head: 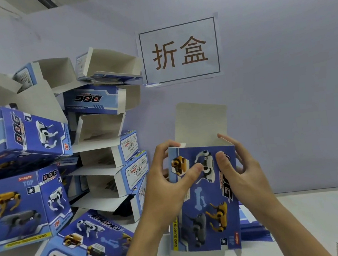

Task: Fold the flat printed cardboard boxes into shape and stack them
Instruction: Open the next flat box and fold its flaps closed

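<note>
Hands (168,182) (240,170) round upright box (204,203) — flap raised.

Box (205,197): printed glossy cardboard, matt grey inside

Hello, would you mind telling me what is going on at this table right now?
A person is folding printed toy-dog boxes. Both hands, left hand and right hand, grip one blue box held upright above the white table, its top flap still standing open. A leaning pile of folded boxes sits to the left, and a paper sign hangs on the wall.
</note>
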Demonstrator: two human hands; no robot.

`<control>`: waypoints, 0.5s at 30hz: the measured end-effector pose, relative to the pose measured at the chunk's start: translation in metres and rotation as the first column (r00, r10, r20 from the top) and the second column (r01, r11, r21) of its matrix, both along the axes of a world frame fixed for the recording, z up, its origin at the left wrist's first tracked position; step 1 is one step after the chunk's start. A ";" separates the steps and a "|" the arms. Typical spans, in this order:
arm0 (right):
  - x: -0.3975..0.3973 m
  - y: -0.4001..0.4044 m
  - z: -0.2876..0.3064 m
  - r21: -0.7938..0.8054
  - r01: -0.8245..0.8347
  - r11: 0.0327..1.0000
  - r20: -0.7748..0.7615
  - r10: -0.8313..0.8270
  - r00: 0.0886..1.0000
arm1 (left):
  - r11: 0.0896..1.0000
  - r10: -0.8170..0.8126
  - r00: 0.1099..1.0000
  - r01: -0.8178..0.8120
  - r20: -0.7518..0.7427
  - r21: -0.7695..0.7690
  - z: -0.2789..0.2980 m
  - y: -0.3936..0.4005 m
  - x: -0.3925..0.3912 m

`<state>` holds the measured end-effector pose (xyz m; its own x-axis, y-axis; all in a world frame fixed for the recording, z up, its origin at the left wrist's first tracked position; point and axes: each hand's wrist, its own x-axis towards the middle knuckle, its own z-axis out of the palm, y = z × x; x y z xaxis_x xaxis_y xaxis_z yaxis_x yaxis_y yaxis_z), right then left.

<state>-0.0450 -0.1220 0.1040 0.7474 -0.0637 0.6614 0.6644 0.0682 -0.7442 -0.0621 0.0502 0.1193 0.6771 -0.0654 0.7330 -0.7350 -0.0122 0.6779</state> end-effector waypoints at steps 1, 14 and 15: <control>0.001 -0.001 -0.001 -0.014 0.017 1.000 -0.014 -0.017 1.000 | 1.000 0.004 1.000 -0.004 -0.004 0.005 -0.001 -0.002 0.000; 0.000 0.014 -0.003 0.095 -0.042 0.995 -0.062 0.048 0.997 | 0.985 0.091 0.995 -0.094 -0.026 -0.145 -0.009 -0.010 0.005; -0.001 0.018 -0.003 0.101 -0.012 0.995 -0.075 0.020 0.997 | 0.974 0.127 0.991 -0.132 -0.038 -0.184 -0.008 -0.011 0.005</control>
<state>-0.0461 -0.1037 0.1009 0.7966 -0.1141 0.5936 0.6044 0.1553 -0.7814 -0.0567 0.0387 0.1112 0.6895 0.1598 0.7064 -0.7179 0.0218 0.6958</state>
